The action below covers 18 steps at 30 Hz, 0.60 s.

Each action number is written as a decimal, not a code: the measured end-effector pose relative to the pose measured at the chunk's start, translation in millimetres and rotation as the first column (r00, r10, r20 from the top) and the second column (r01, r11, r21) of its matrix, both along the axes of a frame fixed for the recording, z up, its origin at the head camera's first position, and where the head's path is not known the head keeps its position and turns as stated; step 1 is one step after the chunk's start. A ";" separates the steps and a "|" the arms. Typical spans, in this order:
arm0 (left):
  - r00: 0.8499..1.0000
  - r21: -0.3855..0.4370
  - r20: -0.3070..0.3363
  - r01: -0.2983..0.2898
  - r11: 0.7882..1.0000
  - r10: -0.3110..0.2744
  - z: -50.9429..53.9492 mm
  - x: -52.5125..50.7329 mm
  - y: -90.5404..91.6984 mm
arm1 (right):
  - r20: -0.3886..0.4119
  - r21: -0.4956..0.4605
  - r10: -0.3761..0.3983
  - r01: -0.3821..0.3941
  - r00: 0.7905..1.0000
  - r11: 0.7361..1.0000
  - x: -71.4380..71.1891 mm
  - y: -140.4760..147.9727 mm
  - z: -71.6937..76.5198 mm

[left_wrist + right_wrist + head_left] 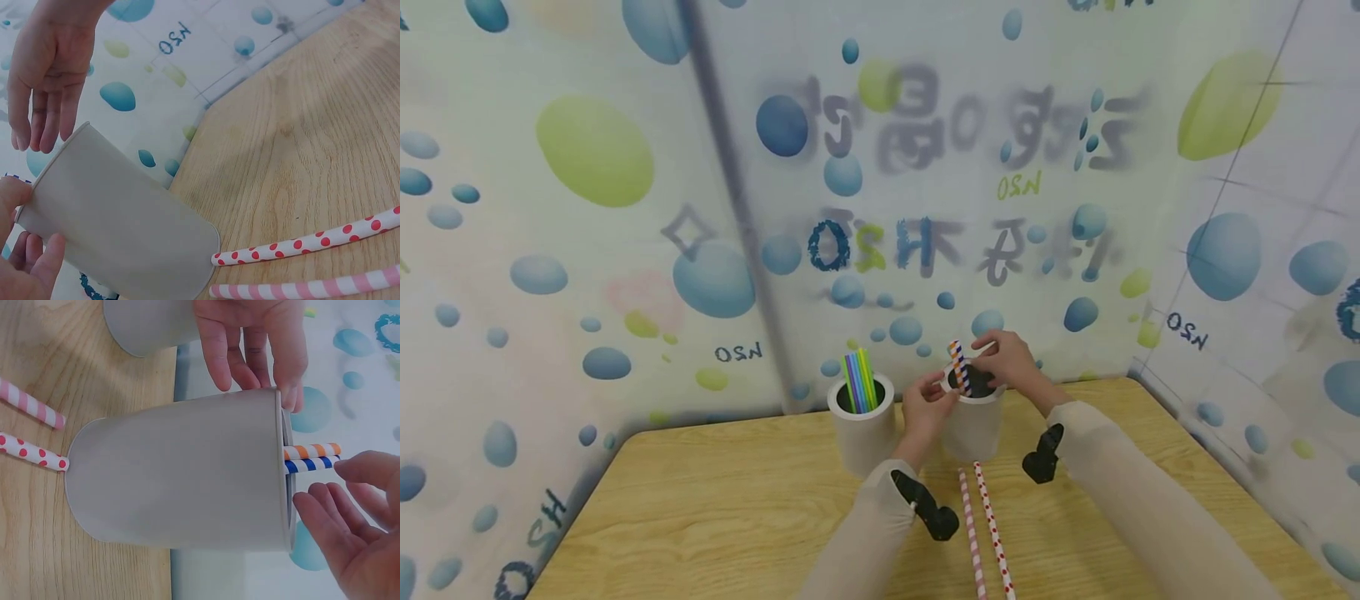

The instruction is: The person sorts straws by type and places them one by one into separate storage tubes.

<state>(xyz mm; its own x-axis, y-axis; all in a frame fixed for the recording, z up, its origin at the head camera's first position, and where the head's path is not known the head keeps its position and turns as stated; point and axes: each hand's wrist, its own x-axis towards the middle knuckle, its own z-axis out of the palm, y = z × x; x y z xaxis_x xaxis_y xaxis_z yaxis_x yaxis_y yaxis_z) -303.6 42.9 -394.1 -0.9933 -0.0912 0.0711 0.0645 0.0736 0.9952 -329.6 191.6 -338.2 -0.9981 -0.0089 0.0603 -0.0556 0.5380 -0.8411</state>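
Observation:
A light grey cup [973, 429] stands on the table, holding an orange-striped straw [312, 451] and a blue-striped straw [312, 464] whose ends poke above the rim. My left hand [927, 408] touches this cup at the left side of its rim, fingers loosely extended. Over the cup's right side is my right hand [1006, 360], its fingers relaxed and its thumb close to the tip of the blue-striped straw. In the right wrist view nothing shows in that hand's grasp; whether the thumb touches the straw, I cannot tell.
Left of it stands a second cup [863, 442] with several bright plain straws [861, 379]. A pink-striped straw [970, 529] and a red-dotted straw [992, 529] lie on the wooden table [722, 508] in front. A patterned curtain [700, 167] hangs behind.

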 end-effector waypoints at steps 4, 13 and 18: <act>1.000 0.002 0.008 0.003 1.000 -0.003 -0.2 0.7 -0.4 | -0.014 0.001 0.037 -0.037 0.999 0.999 7.0 6.0 -0.8; 1.000 0.004 -0.001 0.000 1.000 0.000 -1.4 0.1 -0.5 | -0.015 0.006 0.110 -0.110 0.994 0.994 26.2 20.9 -1.7; 1.000 0.002 -0.003 -0.001 1.000 0.001 -2.4 -0.9 -0.8 | 0.004 -0.024 0.150 -0.150 0.989 0.988 35.8 27.4 -7.8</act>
